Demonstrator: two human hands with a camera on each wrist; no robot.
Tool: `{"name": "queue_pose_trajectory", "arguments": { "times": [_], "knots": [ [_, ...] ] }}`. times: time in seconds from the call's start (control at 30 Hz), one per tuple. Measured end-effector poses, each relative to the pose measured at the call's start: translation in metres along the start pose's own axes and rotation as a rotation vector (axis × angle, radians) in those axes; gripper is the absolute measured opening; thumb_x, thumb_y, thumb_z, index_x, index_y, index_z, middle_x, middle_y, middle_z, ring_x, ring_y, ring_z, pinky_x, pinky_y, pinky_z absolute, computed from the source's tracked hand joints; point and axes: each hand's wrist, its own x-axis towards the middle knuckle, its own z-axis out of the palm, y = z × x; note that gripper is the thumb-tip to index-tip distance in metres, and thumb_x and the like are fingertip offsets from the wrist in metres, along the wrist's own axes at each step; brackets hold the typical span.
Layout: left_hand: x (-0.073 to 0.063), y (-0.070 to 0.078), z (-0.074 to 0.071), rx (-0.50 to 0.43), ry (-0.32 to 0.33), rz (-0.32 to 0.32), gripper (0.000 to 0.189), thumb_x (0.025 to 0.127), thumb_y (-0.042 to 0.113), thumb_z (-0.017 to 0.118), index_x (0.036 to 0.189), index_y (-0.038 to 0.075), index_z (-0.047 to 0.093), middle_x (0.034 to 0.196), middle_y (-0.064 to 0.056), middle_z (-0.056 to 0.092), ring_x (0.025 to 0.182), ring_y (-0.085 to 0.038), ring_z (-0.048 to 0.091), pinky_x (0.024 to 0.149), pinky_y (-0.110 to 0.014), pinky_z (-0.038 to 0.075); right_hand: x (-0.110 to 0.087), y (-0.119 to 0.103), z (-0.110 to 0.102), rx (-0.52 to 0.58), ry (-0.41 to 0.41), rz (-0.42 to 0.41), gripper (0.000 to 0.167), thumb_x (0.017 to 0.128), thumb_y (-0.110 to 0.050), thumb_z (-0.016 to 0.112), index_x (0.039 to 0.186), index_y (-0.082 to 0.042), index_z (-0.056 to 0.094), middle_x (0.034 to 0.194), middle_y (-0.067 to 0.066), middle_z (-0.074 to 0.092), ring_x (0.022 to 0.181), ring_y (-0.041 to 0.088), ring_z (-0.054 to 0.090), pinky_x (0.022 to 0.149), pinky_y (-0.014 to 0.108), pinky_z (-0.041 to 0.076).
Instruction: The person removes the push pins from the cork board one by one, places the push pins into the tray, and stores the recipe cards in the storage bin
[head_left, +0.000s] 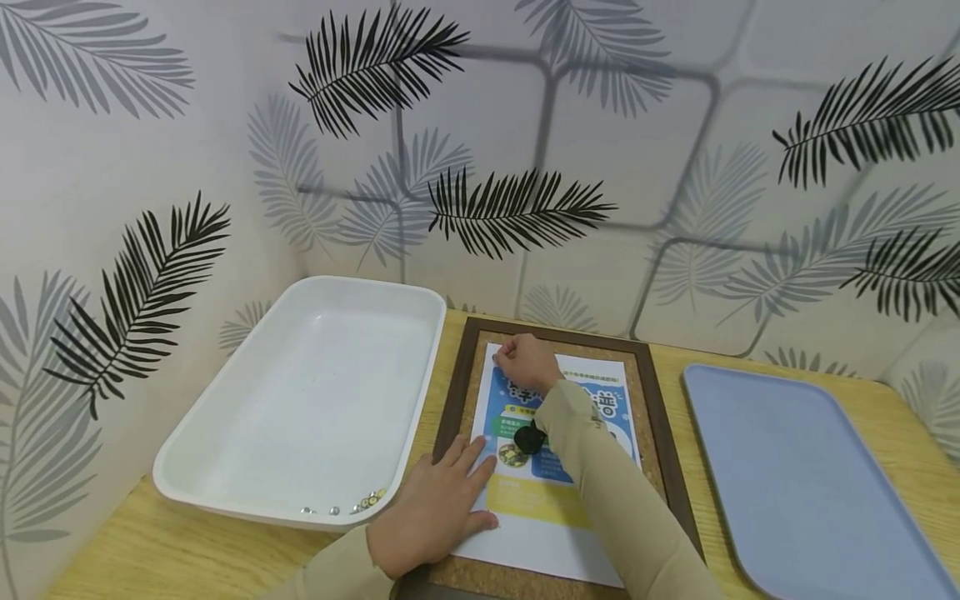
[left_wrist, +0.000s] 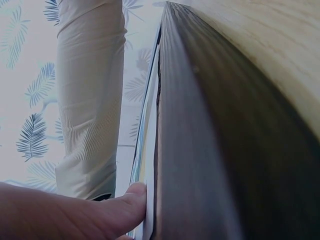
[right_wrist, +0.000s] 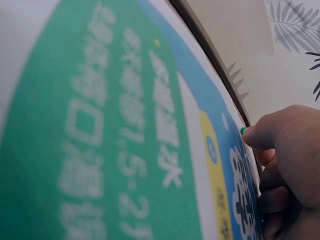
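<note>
A printed paper poster (head_left: pixel 517 500) with blue, green and yellow blocks lies on a cork board (head_left: pixel 480 571) with a dark wooden frame (head_left: pixel 670 454). My left hand (head_left: pixel 438 504) rests spread on the poster's left edge; in the left wrist view its thumb (left_wrist: pixel 127 205) touches the paper beside the frame. At the poster's upper left corner, my right hand (head_left: pixel 528 362) has its fingers curled and pinches a small green thumbtack (right_wrist: pixel 243 130). Only a sliver of the tack shows past the fingertip, and its point is hidden.
A deep white tray (head_left: pixel 300 400) stands left of the board, with several gold and silver thumbtacks (head_left: pixel 369 502) at its near edge. On the right lies a flat blue tray (head_left: pixel 802 475). Behind the wooden table (head_left: pixel 97 550) rises a leaf-patterned wall (head_left: pixel 480 125).
</note>
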Motion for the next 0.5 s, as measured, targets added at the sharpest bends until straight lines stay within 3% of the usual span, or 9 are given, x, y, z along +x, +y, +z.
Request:
{"name": "queue_pose_trajectory", "arguments": {
  "times": [0.2, 0.5],
  "knots": [
    [0.0004, 0.0002, 0.0001, 0.001, -0.001, 0.001, 0.067, 0.091, 0.06, 0.05, 0.143, 0.018, 0.047, 0.153, -0.007, 0.038, 0.14, -0.026, 0.037, 0.092, -0.047, 0.049, -0.0011, -0.0007, 0.0003, -0.002, 0.007, -0.024, 0.02, 0.093, -0.024, 0.058, 0.088, -0.008, 0.069, 0.068, -0.001, 0.062, 0.059, 0.012, 0.052, 0.061, 0.026, 0.042],
    [0.0001, 0.001, 0.0003, 0.002, 0.004, 0.001, 0.067, 0.092, 0.06, 0.048, 0.144, 0.017, 0.046, 0.154, -0.007, 0.037, 0.14, -0.026, 0.037, 0.093, -0.047, 0.049, -0.0022, 0.002, 0.0004, 0.102, 0.015, 0.015, 0.02, 0.093, -0.024, 0.057, 0.095, -0.007, 0.068, 0.082, 0.002, 0.067, 0.067, 0.012, 0.055, 0.071, 0.03, 0.046]
  ]
}}
